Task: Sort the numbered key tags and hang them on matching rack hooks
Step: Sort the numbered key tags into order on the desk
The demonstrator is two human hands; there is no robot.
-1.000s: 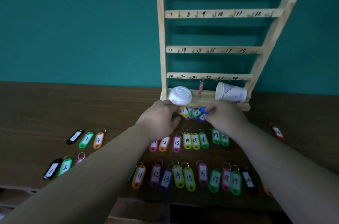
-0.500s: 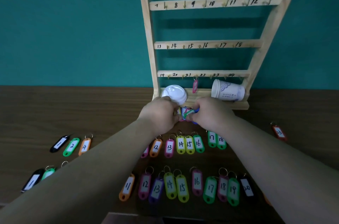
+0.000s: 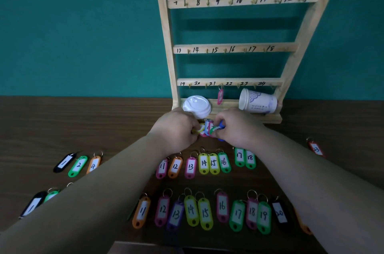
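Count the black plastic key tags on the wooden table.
3: black tag marked 1 upper left, black tag marked 1 lower left, black tag marked 20 lower right. Arms may hide more.

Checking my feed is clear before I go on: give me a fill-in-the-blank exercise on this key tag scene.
The one plastic key tag hanging on the wooden ladder-style rack is ____ in colour. The white paper cup lies on its ____ on the rack's base. The lone red plastic tag on the far right of the dark wooden table is numbered ____.
Missing words: pink; side; 23.
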